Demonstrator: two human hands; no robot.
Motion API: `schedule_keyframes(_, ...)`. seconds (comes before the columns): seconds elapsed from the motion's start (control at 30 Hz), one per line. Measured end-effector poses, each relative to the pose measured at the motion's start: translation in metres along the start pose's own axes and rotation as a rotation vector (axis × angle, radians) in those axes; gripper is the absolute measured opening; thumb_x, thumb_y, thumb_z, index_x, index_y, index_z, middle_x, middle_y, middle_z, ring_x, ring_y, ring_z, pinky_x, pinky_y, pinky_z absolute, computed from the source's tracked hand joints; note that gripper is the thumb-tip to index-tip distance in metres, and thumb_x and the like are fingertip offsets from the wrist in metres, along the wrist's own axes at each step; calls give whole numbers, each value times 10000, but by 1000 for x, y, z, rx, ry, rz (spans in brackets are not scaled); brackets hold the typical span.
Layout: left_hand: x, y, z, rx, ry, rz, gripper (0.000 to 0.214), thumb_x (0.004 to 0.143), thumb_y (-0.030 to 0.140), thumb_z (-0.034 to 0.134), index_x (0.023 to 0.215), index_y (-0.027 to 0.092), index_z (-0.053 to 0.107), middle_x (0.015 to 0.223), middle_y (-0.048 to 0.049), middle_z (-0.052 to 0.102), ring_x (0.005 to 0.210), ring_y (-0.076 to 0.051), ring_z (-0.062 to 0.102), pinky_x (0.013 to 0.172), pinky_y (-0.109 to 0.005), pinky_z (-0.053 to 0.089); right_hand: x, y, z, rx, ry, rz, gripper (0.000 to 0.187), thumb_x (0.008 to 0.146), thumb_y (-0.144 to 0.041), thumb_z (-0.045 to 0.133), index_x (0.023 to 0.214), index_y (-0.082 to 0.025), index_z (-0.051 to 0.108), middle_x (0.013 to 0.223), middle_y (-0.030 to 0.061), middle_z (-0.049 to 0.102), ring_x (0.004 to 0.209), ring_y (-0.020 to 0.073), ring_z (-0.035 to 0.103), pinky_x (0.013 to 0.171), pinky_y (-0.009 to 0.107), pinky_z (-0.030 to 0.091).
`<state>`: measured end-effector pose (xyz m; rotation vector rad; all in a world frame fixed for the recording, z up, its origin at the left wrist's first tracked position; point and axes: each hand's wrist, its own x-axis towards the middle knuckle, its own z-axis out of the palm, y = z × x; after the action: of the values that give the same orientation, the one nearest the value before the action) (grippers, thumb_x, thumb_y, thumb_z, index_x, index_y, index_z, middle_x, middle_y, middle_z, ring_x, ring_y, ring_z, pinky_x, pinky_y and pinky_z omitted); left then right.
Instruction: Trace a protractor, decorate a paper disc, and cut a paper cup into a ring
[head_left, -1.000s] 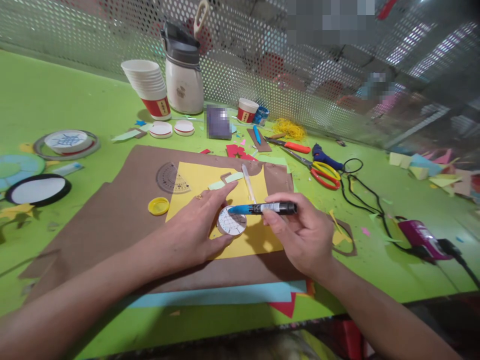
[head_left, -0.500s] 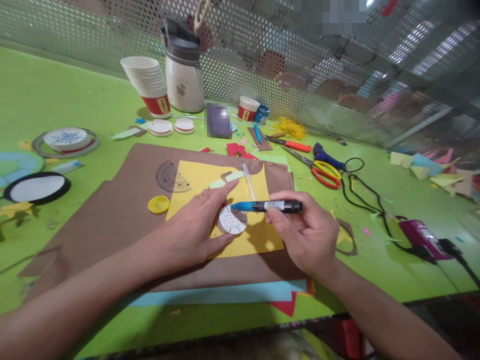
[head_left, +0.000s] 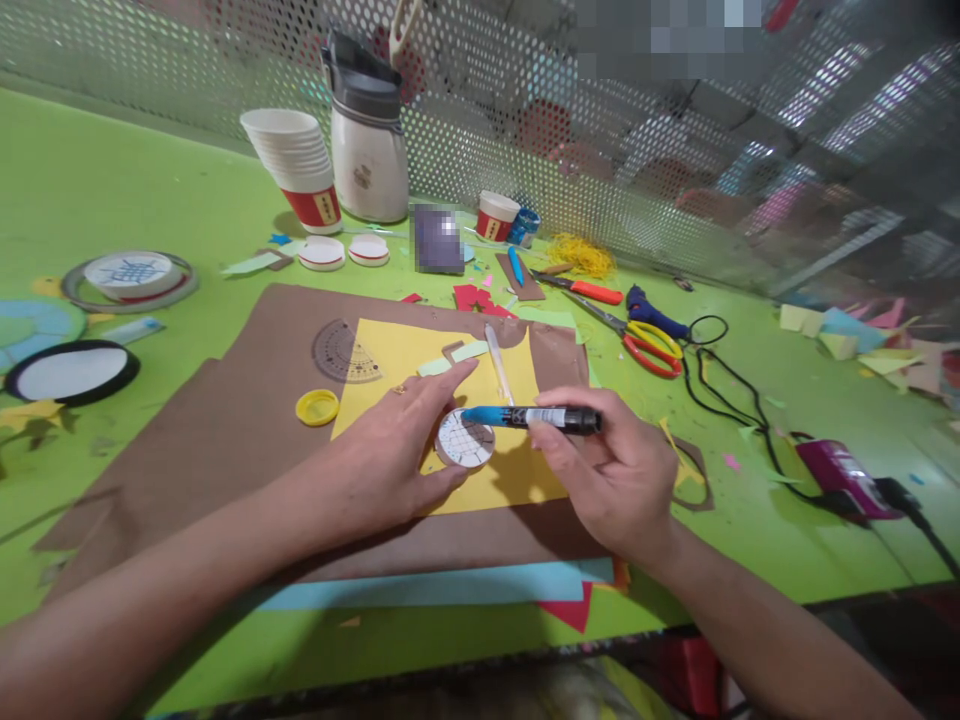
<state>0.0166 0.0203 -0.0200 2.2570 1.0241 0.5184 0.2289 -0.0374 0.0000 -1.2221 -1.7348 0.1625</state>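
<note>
The left hand point(head_left: 390, 455) lies open and flat on the yellow paper point(head_left: 390, 360), palm down. Its thumb and first finger sit on either side of a little round disc point(head_left: 463, 440), close against its edge, so the disc looks pinned in place. The disc is white, with thin lines drawn across it like a net. It lies on the yellow paper, which lies on a big brown sheet point(head_left: 255, 400) on the green table point(head_left: 112, 190).

The right hand point(head_left: 615, 475) is curled shut around a pen point(head_left: 536, 417). The pen is black with a blue tip. It lies sideways in the fingers, and the blue tip is right over the top edge of the disc. I cannot tell if the tip touches it.

I think a few things could go wrong. The disc is small and light, so if the left fingers loosen, it could slide and a line could go crooked. The left fingers are very near the blue tip, so they could get ink on them. A thin white stick point(head_left: 496, 362) lies just behind the disc, and the pen could bump it.
</note>
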Motion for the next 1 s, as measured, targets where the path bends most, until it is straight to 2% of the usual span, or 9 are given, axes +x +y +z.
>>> schedule_keyframes(0.2, 0, 1, -2, 23, 8, 13, 842, 848, 287, 656, 1570, 188, 234, 1358, -165, 576, 1246, -339, 556, 1027, -493, 459, -1, 1, -1, 24, -4, 12, 182, 864, -168, 731, 1025, -222, 666, 839, -29, 708, 696, 105, 658, 675, 222, 527)
schedule_keyframes(0.7, 0, 0, 0, -3, 10, 23, 845, 850, 292, 648, 1574, 248, 214, 1404, -144, 555, 1286, -343, 546, 1045, -506, 450, -1, 2, -3, 97, -14, 45, 190, 867, -145, 722, 1036, -213, 670, 850, -27, 702, 678, 102, 662, 667, 228, 537)
schedule_keyframes(1.0, 1, -1, 1, 12, 6, 33, 840, 841, 297, 644, 1568, 221, 231, 1363, -137, 578, 1246, -329, 566, 1031, -489, 457, 0, 1, -5, 37, 2, 17, 177, 862, -148, 728, 1022, -200, 672, 814, -36, 698, 647, 87, 653, 636, 206, 526)
